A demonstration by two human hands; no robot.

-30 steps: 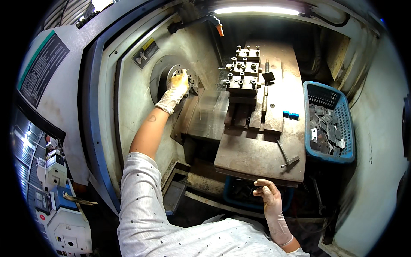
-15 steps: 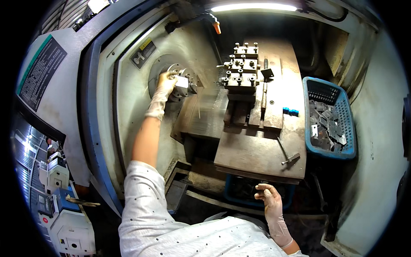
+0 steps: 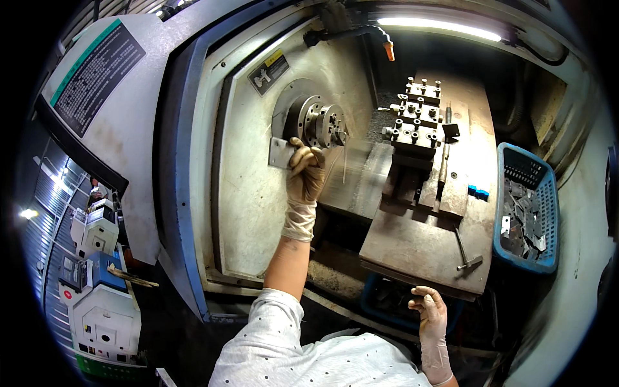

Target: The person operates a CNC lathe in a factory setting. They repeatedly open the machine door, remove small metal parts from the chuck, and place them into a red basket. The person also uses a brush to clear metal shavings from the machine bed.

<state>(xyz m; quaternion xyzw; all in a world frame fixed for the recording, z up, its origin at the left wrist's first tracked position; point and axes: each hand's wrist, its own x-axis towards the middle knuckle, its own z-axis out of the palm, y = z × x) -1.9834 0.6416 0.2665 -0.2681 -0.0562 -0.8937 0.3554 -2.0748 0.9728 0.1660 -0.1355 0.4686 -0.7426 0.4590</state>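
Note:
Gloved, my left hand (image 3: 305, 173) grips a small flat metal plate (image 3: 278, 153) with holes in it. The plate sticks out to the left of the fingers, in front of the machine's pale inner wall. Just above and right of that hand is the round lathe chuck (image 3: 314, 120), apart from the plate. My right hand (image 3: 431, 314), also gloved, hovers by the near edge of the machine bed with its fingers curled in toward the thumb. What it may hold between the fingertips is too small to make out.
Bolted tool holders (image 3: 418, 119) stand on the slide right of the chuck. A T-handled wrench (image 3: 465, 255) lies on the flat metal bed (image 3: 412, 251). At the right, a blue basket (image 3: 556, 222) holds several metal plates. An orange-tipped nozzle (image 3: 389, 51) hangs above.
My left hand has drawn back from the chuck with the plate, which now points left. My right hand stays near the bed's front edge. The whole view has shifted.

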